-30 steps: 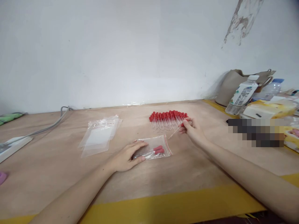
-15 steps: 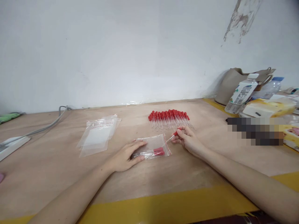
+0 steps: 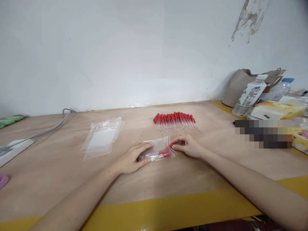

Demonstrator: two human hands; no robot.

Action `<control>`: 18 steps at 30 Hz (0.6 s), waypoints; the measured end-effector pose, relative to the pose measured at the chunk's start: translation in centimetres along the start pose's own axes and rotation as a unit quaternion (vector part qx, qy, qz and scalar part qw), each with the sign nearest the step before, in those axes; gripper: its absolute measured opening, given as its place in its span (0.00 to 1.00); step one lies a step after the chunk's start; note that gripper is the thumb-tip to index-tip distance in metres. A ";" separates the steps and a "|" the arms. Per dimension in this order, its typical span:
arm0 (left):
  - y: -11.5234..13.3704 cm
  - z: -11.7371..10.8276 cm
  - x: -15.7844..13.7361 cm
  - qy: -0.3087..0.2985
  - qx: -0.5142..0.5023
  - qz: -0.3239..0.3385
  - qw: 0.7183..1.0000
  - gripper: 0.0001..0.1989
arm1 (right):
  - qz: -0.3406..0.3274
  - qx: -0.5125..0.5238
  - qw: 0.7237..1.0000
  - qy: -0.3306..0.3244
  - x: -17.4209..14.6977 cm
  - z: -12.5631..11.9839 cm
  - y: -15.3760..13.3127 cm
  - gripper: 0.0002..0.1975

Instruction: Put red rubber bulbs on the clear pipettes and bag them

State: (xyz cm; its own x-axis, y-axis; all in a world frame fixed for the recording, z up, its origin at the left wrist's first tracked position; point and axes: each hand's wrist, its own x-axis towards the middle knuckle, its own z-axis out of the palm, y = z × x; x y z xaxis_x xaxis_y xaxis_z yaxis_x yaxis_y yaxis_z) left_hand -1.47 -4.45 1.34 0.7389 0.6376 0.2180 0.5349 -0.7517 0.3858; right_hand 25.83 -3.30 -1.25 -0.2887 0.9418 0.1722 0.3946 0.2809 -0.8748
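A clear zip bag (image 3: 156,147) with a red line at its mouth lies flat on the table, its mouth towards the right. Inside it are droppers with red bulbs (image 3: 165,153). My left hand (image 3: 134,157) holds the bag's closed end, thumb at the near edge and fingers over the far one. At the mouth, my right hand (image 3: 186,146) pinches the red bulb of a dropper (image 3: 171,145); its thin tube is inside the bag. Beyond, a row of red-bulbed droppers (image 3: 174,120) lies side by side, tips towards me.
Several flat zip bags (image 3: 101,138) lie in a loose stack to the left. A grey cable (image 3: 51,128) runs to a white strip at the far left. Plastic bottles (image 3: 250,96), a beige bag (image 3: 234,88) and yellow packets (image 3: 276,112) crowd the right side by the wall.
My right hand has moved left to the bag's mouth, and the dropper's tube has slid into the bag. My left hand keeps its hold on the bag.
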 end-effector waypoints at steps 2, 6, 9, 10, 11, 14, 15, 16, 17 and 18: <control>0.1 0.0 0.1 -0.002 0.001 0.001 1.000 0.24 | -0.015 -0.003 1.000 0.002 0.2 0.3 -0.2 0.09; 0.0 0.1 0.1 -0.004 0.004 -0.002 1.000 0.24 | 0.024 -0.013 1.000 0.014 0.4 0.1 -0.2 0.09; -0.1 0.1 0.1 -0.005 0.010 -0.005 1.000 0.24 | 0.023 -0.035 0.999 0.012 0.6 -0.3 0.0 0.08; -0.1 0.1 0.1 -0.005 0.012 -0.005 1.000 0.24 | 0.016 -0.034 0.999 0.011 0.6 -0.2 0.0 0.09; -0.1 0.1 0.1 -0.004 0.013 -0.005 1.000 0.24 | 0.008 -0.025 1.000 0.012 0.6 -0.2 -0.1 0.09; -0.1 0.2 0.2 -0.001 0.011 0.004 1.000 0.24 | -0.017 -0.001 1.000 0.003 0.7 0.5 -0.4 0.10; -0.1 0.2 0.2 -0.001 0.010 0.007 1.000 0.25 | -0.033 -0.009 0.999 -0.005 0.7 0.7 -0.6 0.10; -0.2 0.2 0.2 0.000 0.008 0.009 1.000 0.25 | -0.051 -0.023 0.998 -0.017 0.7 0.8 -0.7 0.10; -0.2 0.2 0.2 0.000 0.008 0.010 1.000 0.25 | -0.065 -0.035 0.997 -0.032 0.7 0.9 -0.8 0.12; -0.1 0.2 0.2 -0.001 0.007 0.010 1.000 0.25 | -0.073 -0.039 0.995 -0.047 0.7 0.9 -0.9 0.13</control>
State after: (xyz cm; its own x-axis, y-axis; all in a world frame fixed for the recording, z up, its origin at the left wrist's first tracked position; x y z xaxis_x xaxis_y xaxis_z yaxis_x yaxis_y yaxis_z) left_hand -1.28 -4.24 1.12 0.7503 0.6218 0.2245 0.5255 -0.7670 0.3682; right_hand 24.45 -3.02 -0.77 -0.4269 0.8693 0.2493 0.4082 0.4312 -0.8046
